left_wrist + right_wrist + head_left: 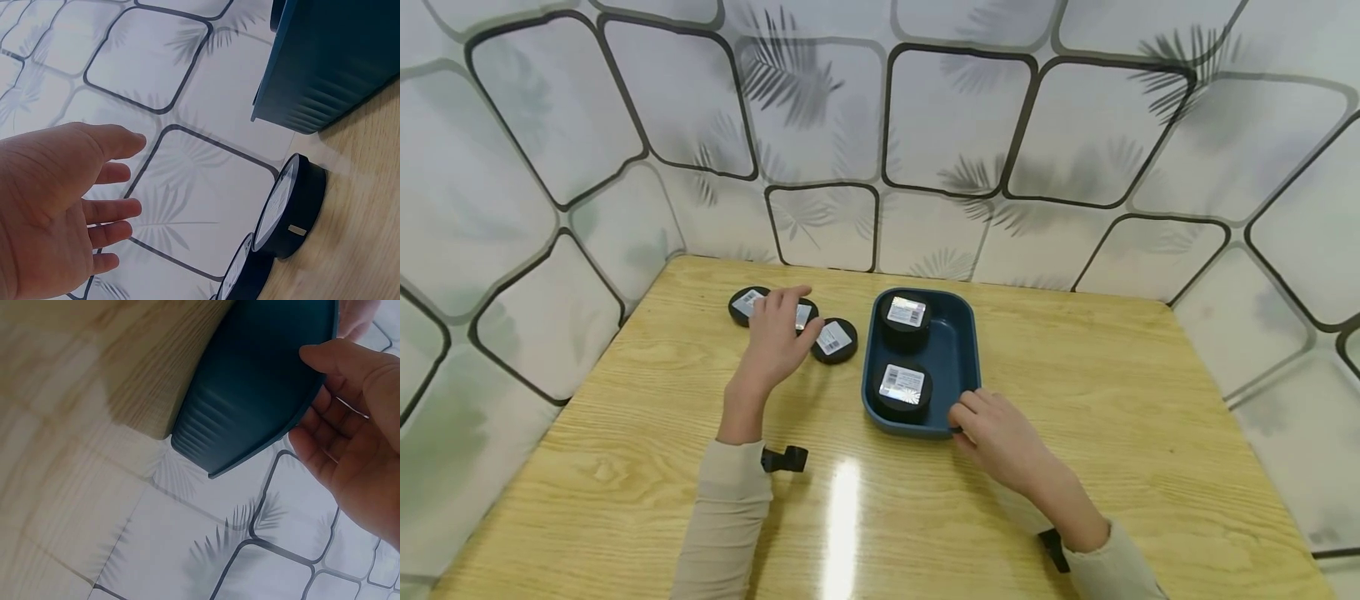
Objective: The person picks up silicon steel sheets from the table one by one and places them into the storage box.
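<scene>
My left hand (778, 337) hovers over flat round black containers with white labels, its fingers loosely extended and holding nothing. In the left wrist view a gap separates that hand (69, 200) from the containers. On the table lie a left container (743, 307), a middle one (805, 315) partly hidden by the hand, and a right one (835, 342). My right hand (1003, 437) grips the near right corner of a blue tray (917, 430), thumb outside and fingers over the rim. Along the tray's left side sit a far black container (906, 312) and a near one (902, 385).
The wooden table (1097, 400) extends on both sides of the tray. Patterned cloth (955, 125) rises behind the table and along its left and right sides. A black strap mount (786, 459) sits at the left wrist.
</scene>
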Available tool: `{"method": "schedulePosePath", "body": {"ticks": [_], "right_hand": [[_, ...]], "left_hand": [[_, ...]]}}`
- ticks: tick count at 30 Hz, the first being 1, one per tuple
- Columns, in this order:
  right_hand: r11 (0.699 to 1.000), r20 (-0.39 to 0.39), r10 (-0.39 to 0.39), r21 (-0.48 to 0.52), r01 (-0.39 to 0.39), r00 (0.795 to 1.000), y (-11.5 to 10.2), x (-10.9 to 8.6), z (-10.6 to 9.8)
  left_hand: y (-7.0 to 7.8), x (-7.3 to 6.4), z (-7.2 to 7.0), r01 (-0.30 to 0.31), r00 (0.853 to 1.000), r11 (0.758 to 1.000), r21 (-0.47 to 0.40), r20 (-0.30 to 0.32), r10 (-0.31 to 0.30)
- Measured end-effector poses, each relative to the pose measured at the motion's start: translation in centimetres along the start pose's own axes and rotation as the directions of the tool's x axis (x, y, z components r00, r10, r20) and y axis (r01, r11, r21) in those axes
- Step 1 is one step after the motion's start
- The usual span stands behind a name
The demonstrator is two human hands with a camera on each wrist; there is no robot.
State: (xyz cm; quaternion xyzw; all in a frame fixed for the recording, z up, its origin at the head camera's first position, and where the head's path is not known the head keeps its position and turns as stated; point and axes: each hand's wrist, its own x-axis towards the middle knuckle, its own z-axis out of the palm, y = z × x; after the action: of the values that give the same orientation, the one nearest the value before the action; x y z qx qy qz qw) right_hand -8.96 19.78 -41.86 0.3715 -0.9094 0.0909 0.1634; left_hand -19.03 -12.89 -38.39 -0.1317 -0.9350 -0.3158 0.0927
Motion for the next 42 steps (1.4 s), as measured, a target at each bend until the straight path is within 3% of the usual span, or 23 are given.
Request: {"method": "schedulePosePath", "body": {"ticks": [14,24,33,42], "right_hand": [[1.000,-0.014,-0.015,0.012,0.015,1.000,0.2,0.0,0.1],[1.000,0.000,-0.002,-0.006,0.002,1.000,0.1,0.0,0.0],[1.000,0.018,0.010,-0.006,-0.010,1.000,0.0,-0.1,0.0],[1.000,0.029,0.021,-0.016,-0.021,0.999,0.0,0.0,0.1]], "left_hand": [[-0.4,0.4,0.5,0.038,0.998,0.999,0.008,0.045,-0.038],[-0.7,1.0,2.4,0.032,0.993,0.997,0.066,0.107,-0.038],[-1.6,1.0,4.9,0.056,0.969,0.986,0.155,0.229,-0.091],[-2.3,0.9,5.9,0.067,0.957,0.977,0.201,0.265,-0.120]]}}
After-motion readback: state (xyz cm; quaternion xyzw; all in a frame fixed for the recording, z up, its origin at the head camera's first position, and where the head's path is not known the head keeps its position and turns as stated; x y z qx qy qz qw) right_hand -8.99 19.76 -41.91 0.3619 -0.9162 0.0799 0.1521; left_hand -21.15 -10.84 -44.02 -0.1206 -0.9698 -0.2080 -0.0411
